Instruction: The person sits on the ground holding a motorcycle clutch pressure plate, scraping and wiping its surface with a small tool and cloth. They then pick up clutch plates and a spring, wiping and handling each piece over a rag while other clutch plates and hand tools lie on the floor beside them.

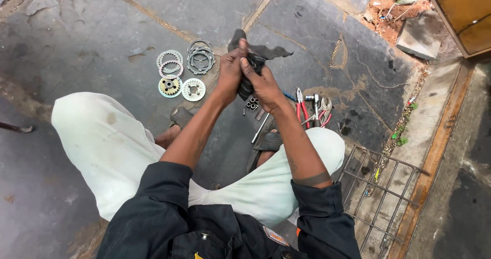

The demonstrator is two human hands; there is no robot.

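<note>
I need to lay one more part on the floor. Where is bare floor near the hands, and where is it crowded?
Bare floor lies left of the ring plates, and beyond the rag. It is crowded right of the hands, by the pliers, and under them by the small bolts.

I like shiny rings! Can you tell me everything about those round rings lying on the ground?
The rings are flat metal discs with open middles and small teeth or notches round their edges. They lie flat on the dark stone floor, in four small groups close together: two grey stacks at the back, one yellowish toothed disc and one pale disc with holes in front. They look worn and dull rather than shiny. No hand touches them; the left hand is nearest, held up beside them.
</note>
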